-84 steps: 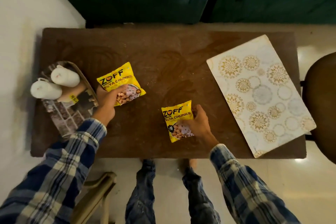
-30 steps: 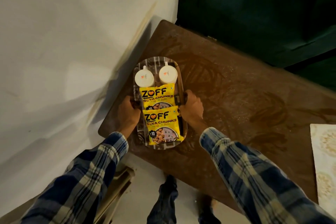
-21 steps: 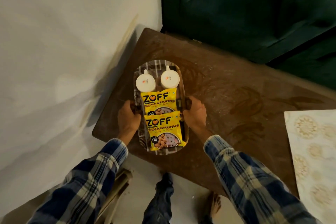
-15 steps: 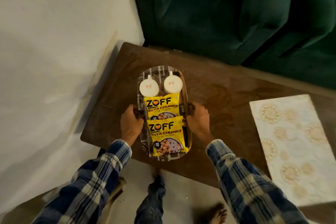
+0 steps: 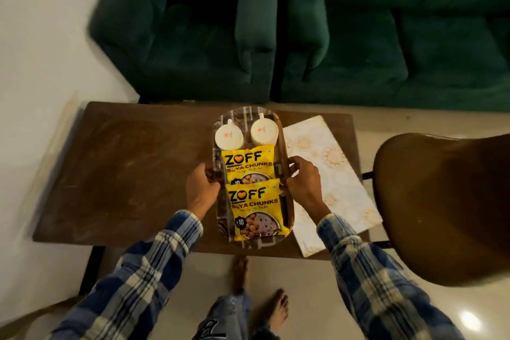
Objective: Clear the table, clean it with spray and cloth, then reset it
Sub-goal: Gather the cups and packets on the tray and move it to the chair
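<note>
Both hands are closed on the tray (image 5: 259, 243): left hand (image 5: 201, 188) is curled round the left side handle and right hand (image 5: 302, 185) round the right one, both approx mid-length. The tray sits over the middle-right of the worktop (image 5: 124, 174), its near end almost at the near edge. Can't tell if it's lifted or resting.

Handling, as a guess: the tray is stiff, so the two-handle grip is the right hold & balances the load. Two white cups (image 5: 229, 135) stand at the far end. They're prob. ceramic, i.e. breakable, and loose enough to slide if it tips. Two yellow snack packets (image 5: 255, 207) lie flat and overlapping nearer the person. They're light w/ slick film & could slip off, so keep it level w/ no jerks.

Room: the tray's right rim overlaps the placemat (image 5: 331, 168), which pokes past the near edge. A brown chair (image 5: 447, 207) crowds the right end & the green sofa (image 5: 193, 36) blocks the far side. Open floor lies on the near side by the feet.
</note>
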A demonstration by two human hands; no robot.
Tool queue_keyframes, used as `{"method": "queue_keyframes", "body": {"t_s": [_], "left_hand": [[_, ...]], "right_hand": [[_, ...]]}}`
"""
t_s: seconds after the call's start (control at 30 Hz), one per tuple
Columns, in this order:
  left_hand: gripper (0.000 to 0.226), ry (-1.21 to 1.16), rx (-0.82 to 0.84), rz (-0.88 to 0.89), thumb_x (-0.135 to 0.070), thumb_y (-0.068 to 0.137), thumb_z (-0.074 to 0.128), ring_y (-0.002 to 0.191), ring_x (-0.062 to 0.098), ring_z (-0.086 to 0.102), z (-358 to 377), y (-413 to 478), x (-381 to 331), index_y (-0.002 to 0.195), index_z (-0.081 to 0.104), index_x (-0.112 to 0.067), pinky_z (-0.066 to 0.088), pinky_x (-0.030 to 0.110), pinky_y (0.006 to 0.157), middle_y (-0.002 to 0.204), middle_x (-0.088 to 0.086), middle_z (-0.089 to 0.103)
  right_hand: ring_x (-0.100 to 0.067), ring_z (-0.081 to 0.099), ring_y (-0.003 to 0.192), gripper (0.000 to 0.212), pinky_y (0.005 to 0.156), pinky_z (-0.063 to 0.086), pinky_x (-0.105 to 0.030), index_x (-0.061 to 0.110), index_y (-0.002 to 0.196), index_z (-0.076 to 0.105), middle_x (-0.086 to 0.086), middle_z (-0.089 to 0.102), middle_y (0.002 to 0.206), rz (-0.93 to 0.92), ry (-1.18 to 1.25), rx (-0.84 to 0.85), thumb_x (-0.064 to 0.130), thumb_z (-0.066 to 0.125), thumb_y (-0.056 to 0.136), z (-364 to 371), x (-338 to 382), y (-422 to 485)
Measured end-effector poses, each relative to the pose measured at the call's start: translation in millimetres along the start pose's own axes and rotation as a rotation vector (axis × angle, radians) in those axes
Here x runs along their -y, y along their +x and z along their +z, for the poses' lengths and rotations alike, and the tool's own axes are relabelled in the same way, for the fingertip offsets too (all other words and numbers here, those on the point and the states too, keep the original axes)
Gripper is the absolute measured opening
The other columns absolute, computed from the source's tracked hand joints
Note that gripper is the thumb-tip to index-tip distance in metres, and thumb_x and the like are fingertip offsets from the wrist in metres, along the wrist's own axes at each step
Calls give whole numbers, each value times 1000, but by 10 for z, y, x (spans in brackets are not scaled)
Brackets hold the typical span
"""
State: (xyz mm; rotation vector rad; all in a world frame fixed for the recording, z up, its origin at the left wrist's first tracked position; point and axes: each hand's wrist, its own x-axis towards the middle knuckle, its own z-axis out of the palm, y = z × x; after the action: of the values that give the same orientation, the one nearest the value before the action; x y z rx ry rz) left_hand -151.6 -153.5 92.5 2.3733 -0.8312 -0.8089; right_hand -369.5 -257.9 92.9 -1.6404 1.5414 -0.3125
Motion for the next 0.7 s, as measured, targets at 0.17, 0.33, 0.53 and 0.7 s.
{"method": "queue_keyframes", "body": {"t_s": [0.17,0.33,0.53,0.7], "left_hand": [[21,10,95,37,1,85,66,91,22,67,658,-61,-627,95,61,-16,57,43,82,97,2,71],[20,57,159,61,0,84,65,91,24,68,1307,-124,-1114,97,61,-15,55,37,77,98,4,72],[23,104,237,78,0,78,64,88,29,66,2290,-406,-1650,96,62,-14,50,34,74,95,5,72],[24,146,303,23,-4,79,65,94,31,67,3355,-752,-2086,102,61,-12,54,37,80,103,10,73]], "right_hand": [[-26,69,70,35,61,61,-47,25,102,67,5,70,88,81,36,-79,14,67,69,-621,-593,115],[-21,69,73,29,64,61,-48,22,104,68,7,69,89,156,56,-137,11,71,78,-1098,-1181,244],[-20,69,83,36,78,61,-44,18,114,68,5,71,94,290,80,-151,2,66,81,-1771,-2068,340],[-17,68,88,38,83,59,-47,23,106,68,7,72,91,390,119,-139,-3,61,79,-2404,-3061,512]]}}
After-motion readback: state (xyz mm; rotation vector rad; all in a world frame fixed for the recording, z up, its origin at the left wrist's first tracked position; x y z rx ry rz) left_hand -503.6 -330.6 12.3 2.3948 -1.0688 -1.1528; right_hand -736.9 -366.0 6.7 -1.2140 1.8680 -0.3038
